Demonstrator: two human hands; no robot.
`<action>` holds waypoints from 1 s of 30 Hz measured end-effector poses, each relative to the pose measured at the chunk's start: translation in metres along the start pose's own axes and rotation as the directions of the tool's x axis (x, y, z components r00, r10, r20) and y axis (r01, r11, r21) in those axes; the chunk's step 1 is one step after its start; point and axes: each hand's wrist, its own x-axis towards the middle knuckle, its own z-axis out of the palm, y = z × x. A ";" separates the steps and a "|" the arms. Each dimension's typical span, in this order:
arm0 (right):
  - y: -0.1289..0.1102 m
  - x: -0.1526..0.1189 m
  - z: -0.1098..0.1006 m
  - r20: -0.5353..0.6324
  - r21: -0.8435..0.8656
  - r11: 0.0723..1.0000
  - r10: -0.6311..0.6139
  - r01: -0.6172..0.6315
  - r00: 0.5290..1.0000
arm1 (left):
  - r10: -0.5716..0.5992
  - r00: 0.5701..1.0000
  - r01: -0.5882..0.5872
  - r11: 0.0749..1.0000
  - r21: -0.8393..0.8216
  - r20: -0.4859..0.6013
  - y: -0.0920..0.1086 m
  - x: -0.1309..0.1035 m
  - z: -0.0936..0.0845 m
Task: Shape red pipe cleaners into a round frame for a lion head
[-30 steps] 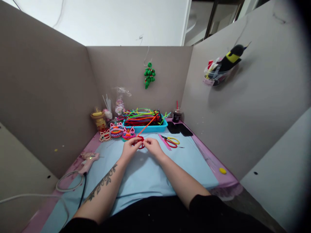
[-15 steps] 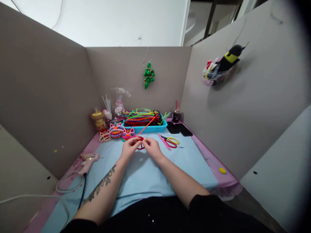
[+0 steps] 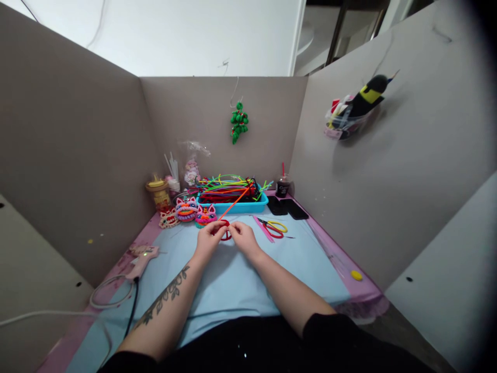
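Between my two hands, just above the blue cloth, is a red ring-shaped piece (image 3: 227, 236) with a bar across it, seemingly made of pipe cleaner. My left hand (image 3: 209, 234) pinches its left side. The fingertips of my right hand (image 3: 241, 235) are closed at its upper right edge, close to the left fingertips. An orange pipe cleaner (image 3: 234, 203) sticks up and to the right from the piece toward the tray. My fingers hide part of the ring and where the orange strand joins it.
A blue tray (image 3: 248, 207) of colourful pipe cleaners stands behind my hands. Fluffy animal-face crafts (image 3: 186, 209) sit left of it. Scissors (image 3: 274, 233) and dark flat slabs (image 3: 295, 209) lie to the right. A pink glue gun (image 3: 143, 261) with its cord lies at the left.
Both hands keep their pinch on the red piece, with barely any finger movement. The whole view has shifted very slightly.
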 end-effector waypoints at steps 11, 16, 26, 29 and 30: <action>0.004 0.005 -0.001 0.131 0.321 0.931 0.139 -0.175 0.982 | 0.080 0.997 -0.080 0.993 0.090 0.000 0.001 -0.002 -0.001; 0.002 0.005 -0.001 0.089 0.270 0.955 0.098 -0.119 0.991 | 0.142 0.990 -0.142 0.978 0.150 0.007 -0.001 -0.002 -0.003; 0.003 0.003 0.001 0.018 0.211 0.972 0.105 -0.107 0.994 | 0.243 0.970 -0.240 0.932 0.271 0.022 -0.008 -0.004 -0.003; 0.005 0.003 0.004 0.009 0.200 0.973 0.119 -0.118 0.993 | 0.266 0.964 -0.263 0.922 0.284 0.029 -0.006 -0.004 -0.003; 0.006 0.003 0.004 0.006 0.198 0.972 0.124 -0.123 0.992 | 0.272 0.962 -0.270 0.920 0.285 0.033 -0.006 -0.004 -0.003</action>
